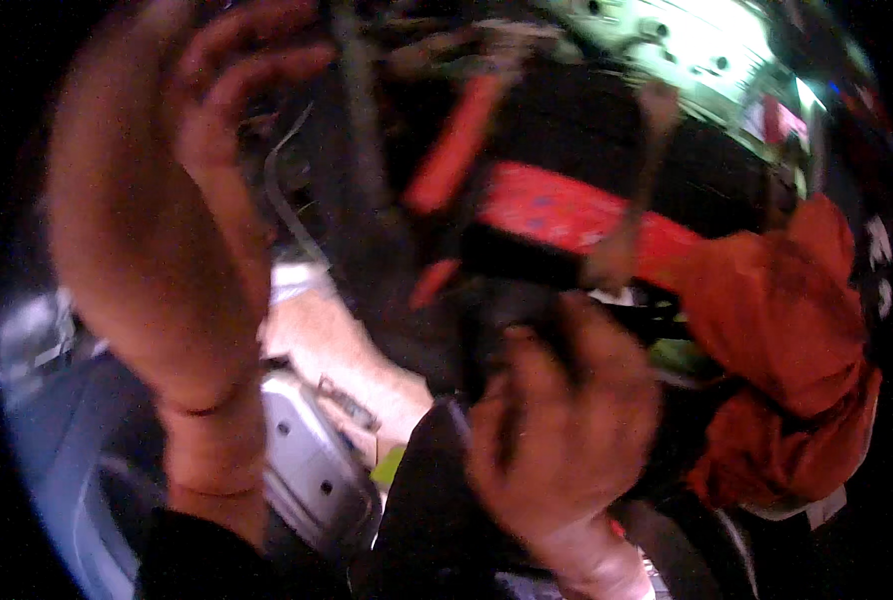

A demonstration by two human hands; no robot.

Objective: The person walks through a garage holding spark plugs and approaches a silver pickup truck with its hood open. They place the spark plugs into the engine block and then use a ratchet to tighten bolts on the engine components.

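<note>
Start closest in. Bring the right hand (572,430) to bear from above, fingers bent, tips down at a black part (507,305), touching or just beside. Cannot tell a real grasp from light contact through the blur. Find the black part below the left end of the broad red strip (577,215), apparently toward the near edge of the dark assembly (607,125). Best, in this dimness, to set the fingertips by feel, with a loose wrist and small, slow movements.

Mind the left forearm (157,260), upright along the left side, with the left hand (222,95) at its upper end, fingers curved near a dark upright bar (362,120). Cannot tell gripping from released there. Better to use that hand as a steadying brace than to leave it in the way of light or sight.

Beyond the wrists, give clearance to the grey metal plate (312,465) and the pale panel (337,350) beside it. To the right of the red strip, hold loose folds of the orange-red cloth (782,310) well apart from the fingers. Farthest off, make use of the glow on the brightly lit panel (702,45).
</note>
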